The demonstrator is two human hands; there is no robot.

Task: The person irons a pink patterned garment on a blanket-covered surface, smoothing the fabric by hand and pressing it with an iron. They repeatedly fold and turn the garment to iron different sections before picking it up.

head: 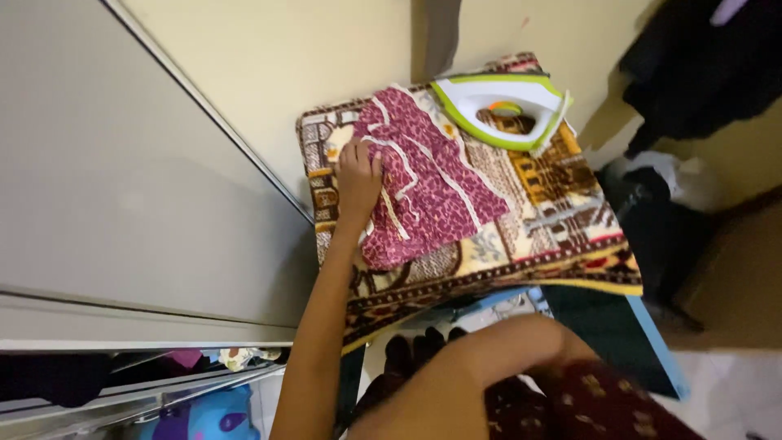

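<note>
A pink patterned garment [436,179] with white trim lies spread on a patterned blanket [562,212] that covers a small table. My left hand [358,175] rests on the garment's left edge, fingers curled over the cloth. A white and green iron [501,110] sits on the blanket just beyond the garment, at the far right. My right arm bends across the bottom of the view; its hand is hidden.
A grey wardrobe door [122,179] fills the left side, with clothes on a shelf [204,391] below it. Dark clothes [700,57] hang at the top right. A blue table edge [652,342] shows under the blanket.
</note>
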